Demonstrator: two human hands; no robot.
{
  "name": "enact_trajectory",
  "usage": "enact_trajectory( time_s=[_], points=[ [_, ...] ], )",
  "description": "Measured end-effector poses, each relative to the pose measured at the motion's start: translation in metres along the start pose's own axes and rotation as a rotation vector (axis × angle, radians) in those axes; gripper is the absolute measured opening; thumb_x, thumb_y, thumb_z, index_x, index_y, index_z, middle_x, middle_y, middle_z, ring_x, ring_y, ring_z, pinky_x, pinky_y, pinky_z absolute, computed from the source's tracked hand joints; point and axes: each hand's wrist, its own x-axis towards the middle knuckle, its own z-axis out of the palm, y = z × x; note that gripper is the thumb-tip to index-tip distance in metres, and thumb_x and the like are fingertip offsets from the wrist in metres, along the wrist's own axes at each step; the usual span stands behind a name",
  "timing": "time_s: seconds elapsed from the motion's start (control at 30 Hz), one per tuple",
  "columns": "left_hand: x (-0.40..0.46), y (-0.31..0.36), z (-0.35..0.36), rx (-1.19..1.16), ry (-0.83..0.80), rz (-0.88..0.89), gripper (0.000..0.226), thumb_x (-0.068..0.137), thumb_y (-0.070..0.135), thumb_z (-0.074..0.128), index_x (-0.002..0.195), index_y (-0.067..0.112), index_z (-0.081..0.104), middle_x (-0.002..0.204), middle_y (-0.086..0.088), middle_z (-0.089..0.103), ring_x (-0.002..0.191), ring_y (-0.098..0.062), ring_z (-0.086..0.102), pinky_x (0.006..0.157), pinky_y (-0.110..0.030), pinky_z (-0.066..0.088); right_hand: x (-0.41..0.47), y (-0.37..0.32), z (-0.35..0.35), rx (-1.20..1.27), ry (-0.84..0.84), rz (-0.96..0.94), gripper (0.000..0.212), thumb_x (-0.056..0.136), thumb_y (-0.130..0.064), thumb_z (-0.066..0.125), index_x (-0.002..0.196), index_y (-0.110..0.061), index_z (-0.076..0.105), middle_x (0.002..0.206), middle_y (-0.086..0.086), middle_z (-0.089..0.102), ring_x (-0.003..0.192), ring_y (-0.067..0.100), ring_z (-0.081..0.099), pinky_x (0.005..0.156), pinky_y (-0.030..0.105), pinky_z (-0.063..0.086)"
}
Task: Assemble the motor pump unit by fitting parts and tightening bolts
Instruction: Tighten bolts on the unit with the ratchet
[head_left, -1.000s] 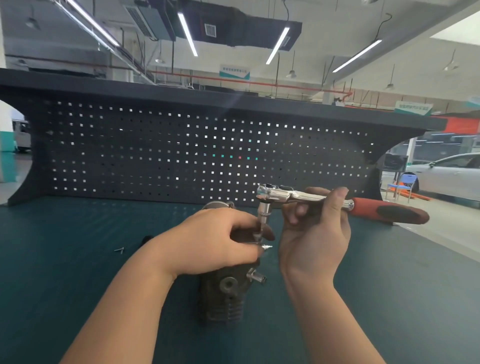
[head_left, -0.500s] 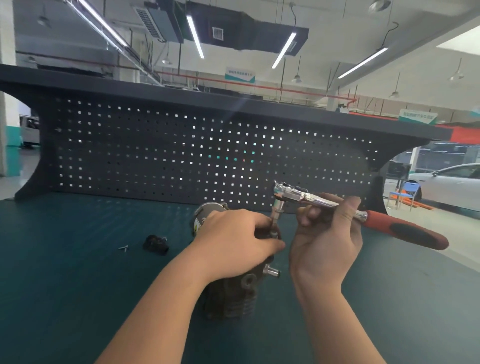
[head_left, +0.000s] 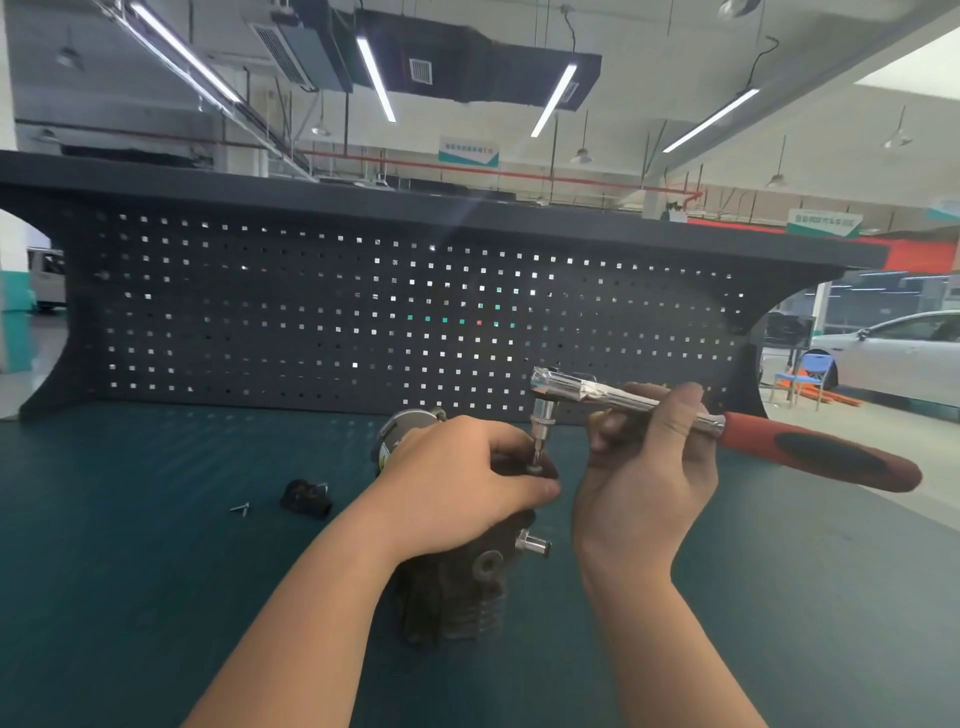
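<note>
Two bare forearms, left grip (head_left: 467, 483), right grip (head_left: 644, 467), no sleeves

A dark green table (head_left: 130, 597) carries the work, backed by a black perforated panel (head_left: 311, 312) that rises along its far edge under a flat black top ledge (head_left: 363, 200). Overhead, long strip lights (head_left: 376, 78) and a dark ventilation duct (head_left: 467, 67) hang from the ceiling, with a red pipe (head_left: 519, 174) running below. At right, beyond the panel, a white car (head_left: 904, 358) stands near a blue chair (head_left: 808, 376).
</note>
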Motion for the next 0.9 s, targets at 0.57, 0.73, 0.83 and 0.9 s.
enact_trajectory(
  time_s=[0.57,0.73,0.83,0.9],
  points=[
    [-0.002,-0.006,0.003,0.007,0.047,0.018,0.024,0.073,0.055,0.067,0.096,0.048,0.068,0.087,0.040,0.064,0.093,0.015,0.058,0.090,-0.022,0.047,0.020,0.002,-0.005,0.241,-0.015,0.427,0.039,0.100,-0.018,0.046,0.064,-0.016,0.061,0.053,-0.004,0.048,0.045,0.011,0.041,0.049,0.024,0.032],
    [-0.003,-0.001,0.009,-0.012,0.184,0.011,0.060,0.062,0.092,0.040,0.089,0.046,0.068,0.091,0.040,0.064,0.094,0.015,0.058,0.090,-0.019,0.046,0.012,0.002,-0.004,0.057,0.038,0.203,0.043,0.098,-0.022,0.049,0.057,-0.025,0.063,0.050,-0.007,0.048,0.046,0.009,0.044,0.050,0.024,0.036],
    [-0.002,0.001,0.013,-0.064,0.247,-0.006,0.058,0.065,0.090,0.041,0.087,0.042,0.066,0.084,0.030,0.070,0.090,0.007,0.065,0.089,-0.028,0.051,-0.002,-0.002,-0.003,-0.277,-0.092,-0.260,0.021,0.093,-0.037,0.049,0.074,-0.033,0.056,0.058,-0.014,0.052,0.053,0.003,0.048,0.055,0.020,0.041],
    [-0.003,0.003,0.014,-0.094,0.256,-0.006,0.052,0.063,0.085,0.037,0.083,0.047,0.065,0.073,0.026,0.069,0.077,0.009,0.063,0.076,-0.023,0.052,-0.011,-0.002,-0.003,-0.439,-0.276,-0.488,0.016,0.096,-0.045,0.045,0.082,-0.046,0.053,0.070,-0.021,0.053,0.060,-0.001,0.050,0.059,0.017,0.041]
  ],
)
